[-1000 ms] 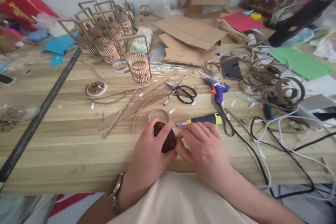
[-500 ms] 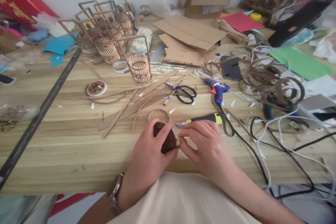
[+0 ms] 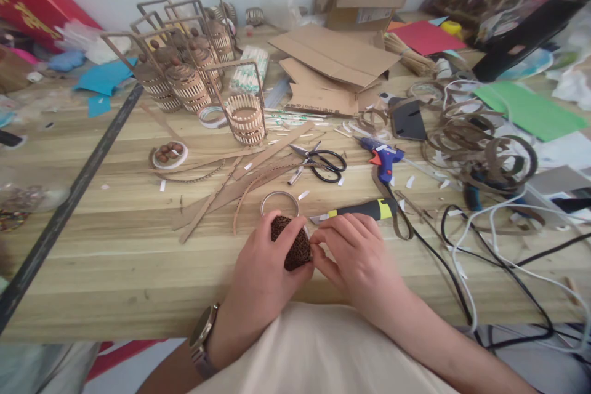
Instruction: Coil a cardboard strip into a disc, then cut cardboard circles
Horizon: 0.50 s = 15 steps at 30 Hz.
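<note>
My left hand [image 3: 258,277] is wrapped round a small dark brown coil of corrugated cardboard [image 3: 295,249], held just above the wooden table's near edge. My right hand [image 3: 357,258] presses its fingertips against the coil's right side, fingers pinched together there. A black and yellow utility knife [image 3: 364,209] lies just beyond my right hand. A roll of clear tape [image 3: 279,202] sits right behind the coil.
Black scissors [image 3: 323,163], a blue glue gun [image 3: 383,157] and brown cardboard strips [image 3: 240,181] lie mid-table. Small slatted lantern baskets [image 3: 244,117] stand at the back left. Flattened cardboard boxes [image 3: 332,68] lie behind; coiled strips [image 3: 480,141] and cables [image 3: 489,258] fill the right.
My right hand's fingers drew slightly away from the coil's side, then pressed back against it. The left hand and coil stayed put.
</note>
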{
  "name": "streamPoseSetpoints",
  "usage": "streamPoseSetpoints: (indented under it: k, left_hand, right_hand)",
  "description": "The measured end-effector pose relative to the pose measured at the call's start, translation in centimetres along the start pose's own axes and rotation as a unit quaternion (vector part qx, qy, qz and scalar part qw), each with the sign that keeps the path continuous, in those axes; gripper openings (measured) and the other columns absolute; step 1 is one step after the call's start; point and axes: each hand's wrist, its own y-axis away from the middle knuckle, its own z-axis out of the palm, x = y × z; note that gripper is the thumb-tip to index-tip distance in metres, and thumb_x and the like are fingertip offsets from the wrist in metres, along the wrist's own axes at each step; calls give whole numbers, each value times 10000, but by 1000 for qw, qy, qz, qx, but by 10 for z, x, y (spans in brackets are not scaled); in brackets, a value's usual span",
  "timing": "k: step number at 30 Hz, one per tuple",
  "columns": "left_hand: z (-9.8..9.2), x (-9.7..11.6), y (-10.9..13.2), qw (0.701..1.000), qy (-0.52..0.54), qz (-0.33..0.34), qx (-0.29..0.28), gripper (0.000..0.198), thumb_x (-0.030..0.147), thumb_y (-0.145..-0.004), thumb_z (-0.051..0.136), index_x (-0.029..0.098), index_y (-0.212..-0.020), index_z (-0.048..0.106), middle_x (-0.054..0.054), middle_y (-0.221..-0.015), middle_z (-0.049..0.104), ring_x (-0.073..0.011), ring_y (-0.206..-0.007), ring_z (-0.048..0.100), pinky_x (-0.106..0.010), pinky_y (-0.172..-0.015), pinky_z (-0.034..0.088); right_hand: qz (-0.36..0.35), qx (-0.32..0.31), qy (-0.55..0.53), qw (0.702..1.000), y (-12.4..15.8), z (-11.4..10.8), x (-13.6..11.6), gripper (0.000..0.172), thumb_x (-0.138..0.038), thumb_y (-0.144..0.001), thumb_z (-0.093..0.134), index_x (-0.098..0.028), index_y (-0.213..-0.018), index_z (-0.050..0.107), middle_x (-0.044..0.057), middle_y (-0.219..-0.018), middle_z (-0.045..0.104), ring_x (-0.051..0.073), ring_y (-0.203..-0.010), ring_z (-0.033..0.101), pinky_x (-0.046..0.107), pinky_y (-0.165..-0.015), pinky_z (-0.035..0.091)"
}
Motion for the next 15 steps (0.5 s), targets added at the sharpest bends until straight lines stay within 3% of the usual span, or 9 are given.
streamPoseSetpoints:
  k: [9,15]
  left_hand:
    - [-3,0,1,999,40,27,-1,544,229,-777,730,271,-1304,602,-143,-1337,553,-308,-1157,669,-443,-922,595]
    - [-2,-2,3,998,46,41,7,568,209,-763,741,253,-1310,595,-159,-1368,537,-334,-1184,659,-458,-932,590]
  right_hand:
    - [43,-16,-156,987,1,0,8,176,-57,-891,495,-202,-838,580,35,-827,676,190,-777,650,317,-715,478]
    - [122,-77,-259,955,-2,-4,13,194,-72,-871,496,-220,-755,547,-3,-755,631,167,-717,623,275,-659,485]
